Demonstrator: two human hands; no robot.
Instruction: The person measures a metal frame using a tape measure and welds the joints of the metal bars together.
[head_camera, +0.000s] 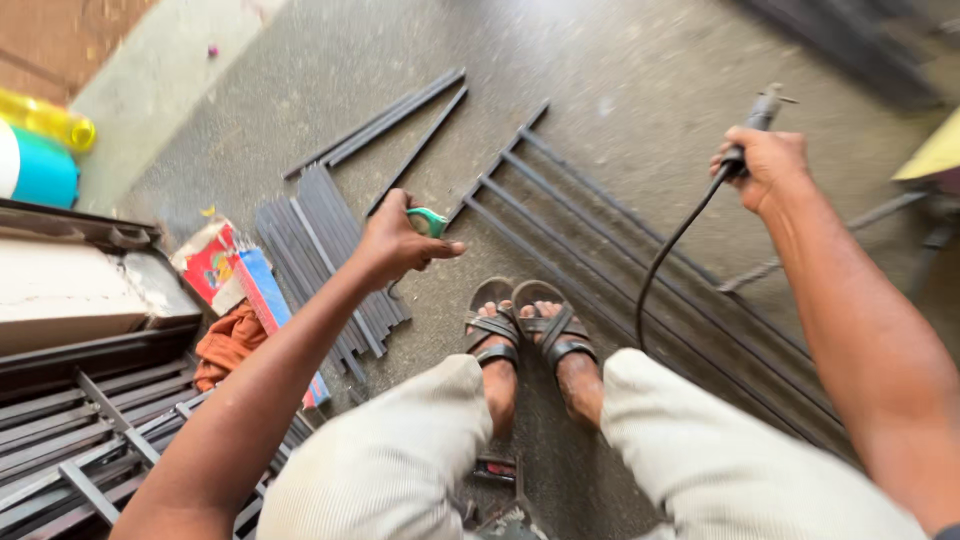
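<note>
Right now, the right hand (765, 165) is closed round a dark metal welding-style holder (760, 112), raised above and to the right of a long grille of dark steel bars (600, 250) lying flat on the grey concrete floor (640, 80). A black cable (670, 250) hangs from that fist in a slack loop and drops between the knees.

Left hand (400, 240): fingers curled tight on a small green-handled tool (430, 220), held over the near end of the grille. Cannot tell what kind of tool; most of it is hidden by the fingers.

Feet in open black strap sandals (530, 330), toes bare, planted right beside the grille.

Further out: fan of loose dark flat steel strips (320, 250) to the left, more cut strips (385, 125) beyond. A red and blue printed carton (240, 275) and an orange cloth (228, 345) lie just beside the strips. Yellow plastic bottle (50, 120) far left.

Risks, as I judge them:
- Bare toes and bare hands: sparks or hot metal would land on skin.
- Slack cable across the lap could snag a knee and jerk the holder.
- Cloth and carton sit near the work; both look flammable.
- Loose strips underfoot could roll or trip anyone stepping back.
</note>
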